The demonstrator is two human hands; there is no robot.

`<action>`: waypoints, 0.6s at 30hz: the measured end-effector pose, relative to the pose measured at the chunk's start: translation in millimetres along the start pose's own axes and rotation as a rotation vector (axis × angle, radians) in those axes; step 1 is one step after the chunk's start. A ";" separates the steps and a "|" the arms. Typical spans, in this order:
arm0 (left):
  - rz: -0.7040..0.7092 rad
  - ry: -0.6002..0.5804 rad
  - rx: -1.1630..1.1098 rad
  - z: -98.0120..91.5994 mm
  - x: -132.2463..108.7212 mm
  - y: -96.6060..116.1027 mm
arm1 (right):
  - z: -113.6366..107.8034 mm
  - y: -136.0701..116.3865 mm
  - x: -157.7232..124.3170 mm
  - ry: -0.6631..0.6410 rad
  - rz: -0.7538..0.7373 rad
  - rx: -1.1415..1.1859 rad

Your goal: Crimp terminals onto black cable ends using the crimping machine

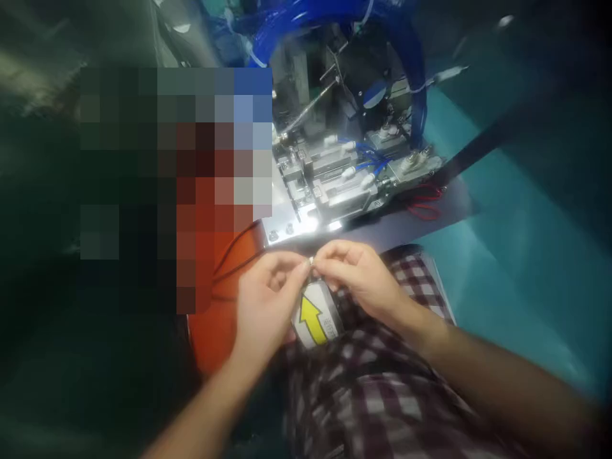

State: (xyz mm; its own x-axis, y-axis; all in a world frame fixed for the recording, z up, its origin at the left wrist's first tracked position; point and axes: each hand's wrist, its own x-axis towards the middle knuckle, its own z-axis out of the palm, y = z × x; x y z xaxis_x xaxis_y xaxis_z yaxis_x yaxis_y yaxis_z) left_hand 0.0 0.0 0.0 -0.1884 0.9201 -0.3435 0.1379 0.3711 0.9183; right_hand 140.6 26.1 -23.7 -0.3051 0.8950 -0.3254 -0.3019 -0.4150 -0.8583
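Note:
My left hand [270, 293] and my right hand [361, 277] meet fingertip to fingertip in front of the machine's metal plate. Pinched between them is a tiny whitish piece [312, 261], mostly covered by the fingers; its kind is too small to make out. Just below the fingertips, a white label with a yellow arrow [312, 319] and some printed characters sits on a dark rounded object. Checked cloth [377, 376] in dark red and white lies under and behind my right wrist.
Beyond my hands stands a metal machine [349, 185] with white fittings and thin blue tubes. A thick blue tube bundle [415, 64] arches over it. Red wires [425, 207] hang at its right. An orange surface [215, 338] with black cables lies left; a blurred mosaic covers the upper left.

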 end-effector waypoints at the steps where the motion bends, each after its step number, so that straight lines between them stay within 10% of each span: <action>1: -0.004 0.000 0.001 -1.1 -1.3 -0.1 | 0.2 -0.2 -1.2 0.005 -0.001 -0.009; 18: 0.059 -0.087 0.075 -13.7 -6.6 -1.3 | -2.2 -11.2 -1.4 -0.144 0.166 0.015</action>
State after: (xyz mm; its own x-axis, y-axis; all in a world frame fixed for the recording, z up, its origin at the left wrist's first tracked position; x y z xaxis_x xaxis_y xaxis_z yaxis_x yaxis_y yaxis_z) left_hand -12.3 -8.2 3.7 -0.0929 0.9467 -0.3083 0.2195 0.3215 0.9211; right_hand 146.4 29.9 -14.5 -0.4772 0.7820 -0.4010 -0.2495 -0.5581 -0.7914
